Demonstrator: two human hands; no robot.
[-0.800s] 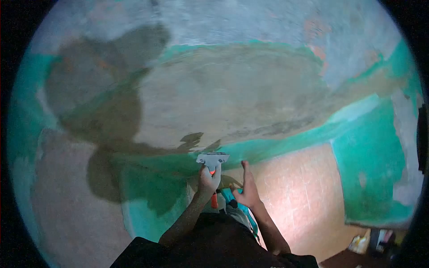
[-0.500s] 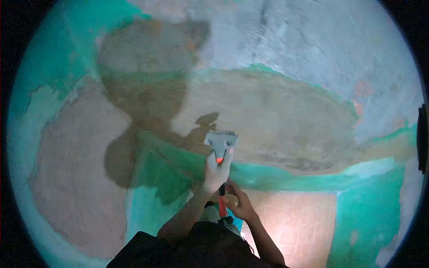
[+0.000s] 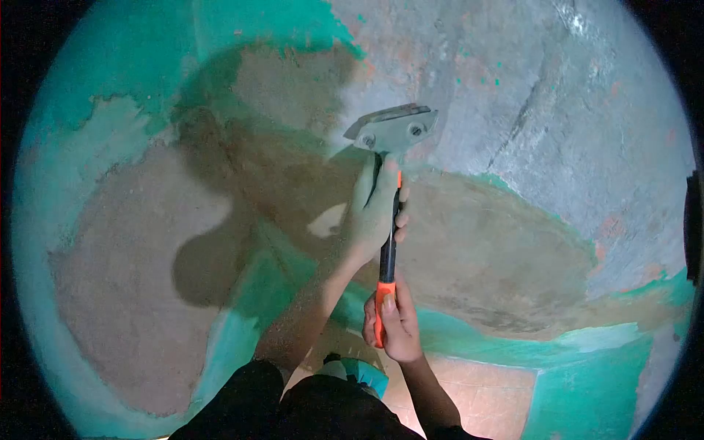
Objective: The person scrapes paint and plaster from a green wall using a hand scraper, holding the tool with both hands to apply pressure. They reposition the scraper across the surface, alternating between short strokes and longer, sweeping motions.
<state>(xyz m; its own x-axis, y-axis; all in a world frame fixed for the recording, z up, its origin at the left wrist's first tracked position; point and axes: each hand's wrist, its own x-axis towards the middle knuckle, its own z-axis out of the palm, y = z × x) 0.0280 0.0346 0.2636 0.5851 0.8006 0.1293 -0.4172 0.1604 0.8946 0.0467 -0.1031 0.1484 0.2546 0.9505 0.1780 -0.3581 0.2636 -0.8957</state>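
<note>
A long-handled scraper [image 3: 396,130] with a grey, dusty head and a black and orange handle is raised against the wall in front of me. My left hand [image 3: 372,209] is wrapped round the upper handle just below the head, coated in pale dust. Lower down, my right hand [image 3: 398,323] grips the orange end of the handle. The blade edge lies at the grey stripped part of the wall [image 3: 477,95]; whether it touches the surface is hard to tell.
Green paint [image 3: 271,18] remains around the bare brown and grey patches. A dark shadow [image 3: 213,242] falls across the wall on the left. Below are the tiled floor [image 3: 484,396] and a blue object [image 3: 370,374] by my feet.
Both hands have moved up with the scraper, from low by the green band to the grey area. My right hand now holds the orange end. The view has shifted slightly.
</note>
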